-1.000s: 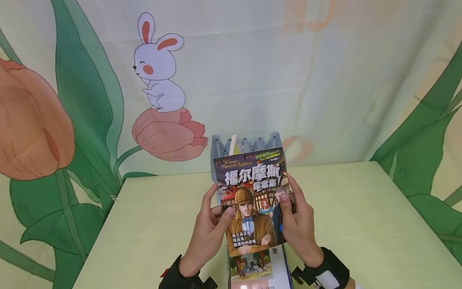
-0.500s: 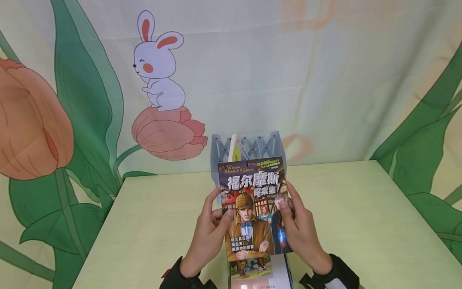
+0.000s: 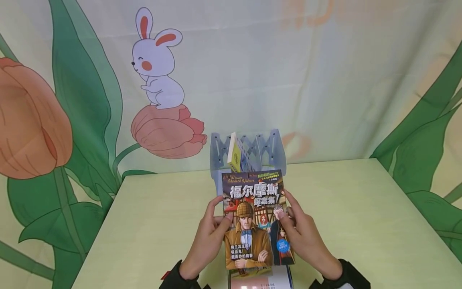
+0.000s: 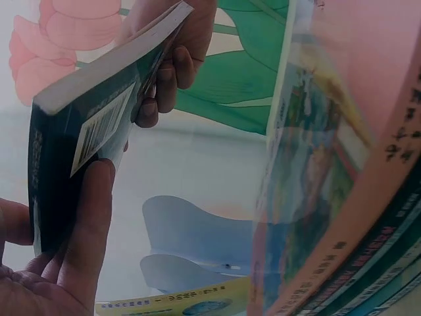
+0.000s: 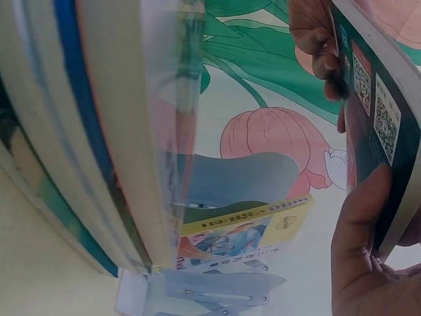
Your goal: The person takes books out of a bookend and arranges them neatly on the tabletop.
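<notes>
Both hands hold a paperback book (image 3: pixel 252 237) with a dark illustrated cover that faces up, a figure in a checked cap on it. My left hand (image 3: pixel 207 237) grips its left edge, thumb on the cover. At the right edge my right hand (image 3: pixel 306 237) does the same. From the wrists, the back cover shows a barcode (image 4: pixel 102 128) and QR codes (image 5: pixel 388 122), with fingers behind it. Beneath the held book in the head view lies a stack of books (image 3: pixel 263 279), largely hidden; its spines (image 4: pixel 358 263) show in the left wrist view.
Behind the held book stands a blue folding book rack (image 3: pixel 276 150) at the table's back edge. A yellow-spined book (image 3: pixel 234 154) leans in it. The pale table (image 3: pixel 361 224) meets a printed curtain (image 3: pixel 343 80) with a rabbit and tulips.
Both hands have drawn the book down and nearer the person, and it has turned a little straighter. More of the rack and the yellow-spined book shows; more of the stack is covered.
</notes>
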Demonstrator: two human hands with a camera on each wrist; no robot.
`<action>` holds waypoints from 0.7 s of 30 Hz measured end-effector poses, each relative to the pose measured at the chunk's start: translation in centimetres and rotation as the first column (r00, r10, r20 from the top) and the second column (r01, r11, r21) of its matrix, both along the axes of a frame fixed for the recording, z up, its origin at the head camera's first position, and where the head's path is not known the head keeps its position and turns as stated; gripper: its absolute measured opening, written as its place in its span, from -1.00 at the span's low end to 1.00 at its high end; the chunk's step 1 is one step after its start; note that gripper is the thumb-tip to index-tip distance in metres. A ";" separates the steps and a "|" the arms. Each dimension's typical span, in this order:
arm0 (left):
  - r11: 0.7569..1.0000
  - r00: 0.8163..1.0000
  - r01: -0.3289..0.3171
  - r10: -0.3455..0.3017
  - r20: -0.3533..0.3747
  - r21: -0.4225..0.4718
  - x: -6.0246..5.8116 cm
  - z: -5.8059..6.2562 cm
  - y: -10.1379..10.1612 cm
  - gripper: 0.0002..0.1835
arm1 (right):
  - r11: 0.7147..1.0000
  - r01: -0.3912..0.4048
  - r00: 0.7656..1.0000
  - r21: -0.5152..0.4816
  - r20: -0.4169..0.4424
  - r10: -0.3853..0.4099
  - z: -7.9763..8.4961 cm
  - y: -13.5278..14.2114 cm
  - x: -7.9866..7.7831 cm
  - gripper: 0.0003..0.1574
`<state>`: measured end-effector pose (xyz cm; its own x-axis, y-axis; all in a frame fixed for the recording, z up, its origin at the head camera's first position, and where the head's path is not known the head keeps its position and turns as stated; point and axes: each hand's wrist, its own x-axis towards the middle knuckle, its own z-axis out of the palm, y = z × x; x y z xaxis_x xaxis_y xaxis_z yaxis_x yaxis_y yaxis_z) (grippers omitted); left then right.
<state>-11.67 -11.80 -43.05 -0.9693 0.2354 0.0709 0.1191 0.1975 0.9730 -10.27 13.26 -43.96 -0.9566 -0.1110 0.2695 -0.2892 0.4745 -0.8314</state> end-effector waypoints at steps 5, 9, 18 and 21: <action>0.999 0.999 0.015 -0.013 0.047 -0.039 0.1 -0.5 -0.2 -0.45 | 1.000 -0.007 1.000 0.025 0.026 0.007 -0.6 0.2 0.2 -0.29; 0.999 0.996 0.035 -0.032 0.086 -0.029 0.2 -1.1 -0.3 -0.45 | 0.999 -0.021 0.999 0.043 0.040 0.020 -1.1 0.4 0.4 -0.29; 0.997 0.990 0.069 -0.066 0.121 -0.025 0.4 -2.3 -0.6 -0.44 | 0.998 -0.043 0.995 0.049 0.089 0.039 -2.2 0.5 0.9 -0.27; 0.997 0.989 0.076 -0.072 0.131 -0.032 0.5 -2.5 -0.6 -0.44 | 0.998 -0.052 0.993 0.032 0.105 0.048 -2.5 0.6 1.0 -0.27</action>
<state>-11.12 -12.38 -45.53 -0.9496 0.3069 -0.0640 0.0083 0.2286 0.9735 -9.23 13.86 -46.51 -0.9724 -0.1666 0.1635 -0.2256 0.4906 -0.8417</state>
